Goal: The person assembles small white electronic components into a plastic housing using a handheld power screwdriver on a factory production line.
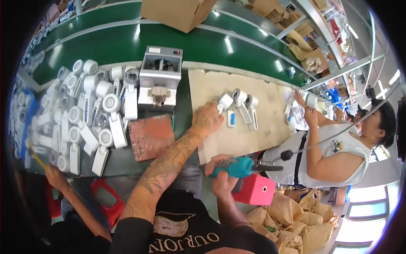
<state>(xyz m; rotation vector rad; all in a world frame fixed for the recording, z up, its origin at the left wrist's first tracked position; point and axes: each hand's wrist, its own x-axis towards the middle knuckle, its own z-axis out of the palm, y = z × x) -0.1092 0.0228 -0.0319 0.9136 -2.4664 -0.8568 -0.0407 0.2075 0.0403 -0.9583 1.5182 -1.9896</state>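
Observation:
My left hand (208, 117) reaches over a cardboard sheet (224, 139), its fingers curled on a white handheld fan (225, 100); the fan's handle is mostly hidden by the hand. Just right of it lie two more white handheld fans, one (240, 96) with its handle slanting down and one (252, 101) beside it. A small white piece with a blue part (231, 119) rests below them. Nearer my body, past the table's edge, my right hand (222, 178) grips a teal electric screwdriver (239, 167). A dark coiled piece extends from its right end.
Many white handheld fans (84, 110) crowd the table's left. A grey machine (160, 80) and a worn red plate (151, 136) stand between. Behind runs a green conveyor (237, 55). A co-worker (330, 156) is at right, another person's hand (57, 178) at left. A red stool (256, 189) sits below.

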